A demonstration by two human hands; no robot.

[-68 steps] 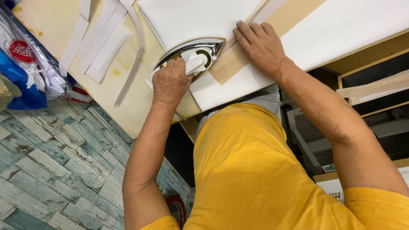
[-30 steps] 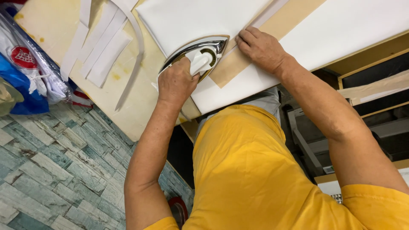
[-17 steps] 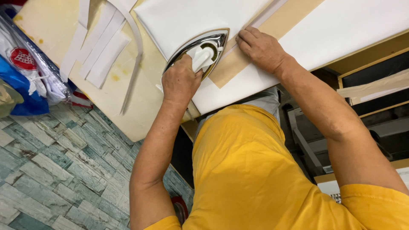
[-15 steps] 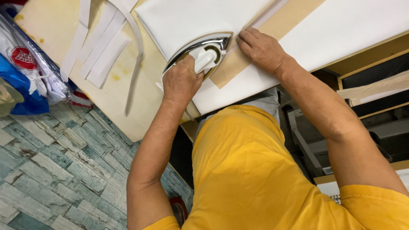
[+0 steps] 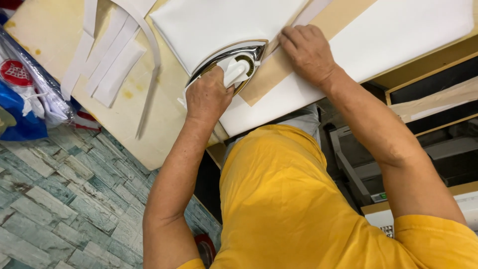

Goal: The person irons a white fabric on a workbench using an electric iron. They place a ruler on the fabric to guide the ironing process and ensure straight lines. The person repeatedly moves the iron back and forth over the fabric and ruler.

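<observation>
Iron (image 5: 234, 67) in left hand (image 5: 208, 97); red-labelled clear package (image 5: 25, 84) far left.

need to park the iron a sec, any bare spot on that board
Bare tan board lies between the white strips and the iron under the left hand. White fabric beyond the right hand is uncluttered.

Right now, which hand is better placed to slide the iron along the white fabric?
Left. The left hand has its grip on the iron; the right hand lies flat on the tan strip beside its tip.
</observation>
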